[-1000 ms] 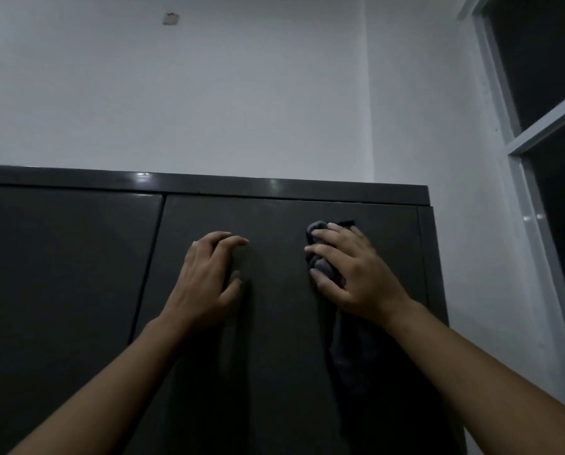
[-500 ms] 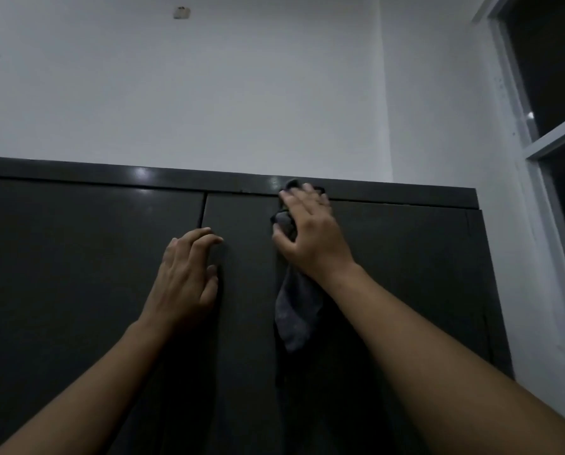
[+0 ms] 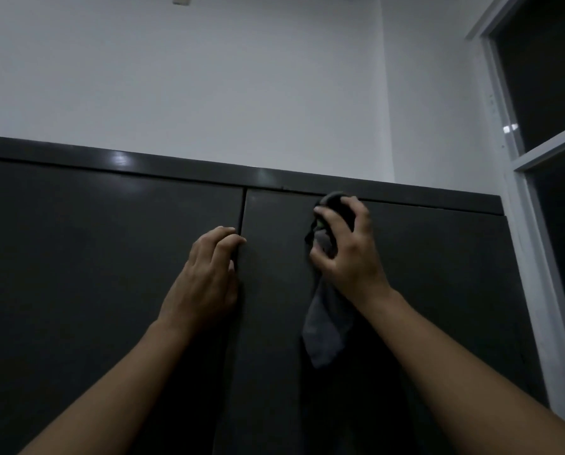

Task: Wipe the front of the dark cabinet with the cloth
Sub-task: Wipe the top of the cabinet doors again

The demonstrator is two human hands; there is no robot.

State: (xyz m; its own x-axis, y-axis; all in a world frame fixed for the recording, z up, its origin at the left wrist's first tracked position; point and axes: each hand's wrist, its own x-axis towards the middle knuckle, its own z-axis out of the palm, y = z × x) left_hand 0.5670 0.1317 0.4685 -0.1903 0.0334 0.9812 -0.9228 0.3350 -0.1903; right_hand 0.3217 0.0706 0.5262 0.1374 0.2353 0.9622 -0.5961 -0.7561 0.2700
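**Hands high, wiping near the top**

Left hand [image 3: 205, 277] rests on the dark cabinet [image 3: 94, 257] at its door seam [image 3: 243, 208], fingers bent, empty. Right hand [image 3: 350, 254] clutches the cloth [image 3: 327, 326] against the right door's top. Seemingly mid-wipe; next, a firm, pressed sweep downward.

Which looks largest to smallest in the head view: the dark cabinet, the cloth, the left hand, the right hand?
1. dark cabinet, by far.
2. left hand and right hand: alike, not ranked.
3. cloth, partly hidden in the right hand's grip.
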